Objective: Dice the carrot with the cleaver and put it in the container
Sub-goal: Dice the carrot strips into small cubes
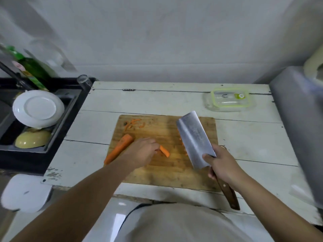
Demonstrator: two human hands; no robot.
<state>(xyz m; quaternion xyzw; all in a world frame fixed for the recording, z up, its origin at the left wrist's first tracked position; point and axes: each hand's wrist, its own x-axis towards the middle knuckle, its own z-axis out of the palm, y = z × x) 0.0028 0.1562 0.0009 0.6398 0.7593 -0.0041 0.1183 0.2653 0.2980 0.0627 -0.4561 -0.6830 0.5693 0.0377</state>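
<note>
The right hand point(222, 165) grips the wooden-handled steel cleaver point(195, 138) above the bamboo cutting board point(166, 172). The left hand point(142, 151) pinches a carrot strip point(164, 151); the tapered carrot point(118, 148) lies beside it. A clear lidded container point(229, 99) sits on the white plank desk point(253, 137).

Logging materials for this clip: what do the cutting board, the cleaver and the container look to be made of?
Cutting board: wood or bamboo, matte, showing brown grain.
Cleaver: dull grey steel blade with a mottled, worn face; dark wooden handle with pale rivets, gripped by the right hand.
Container: clear glass or plastic, glossy, with a lime-green rim seal.
</note>
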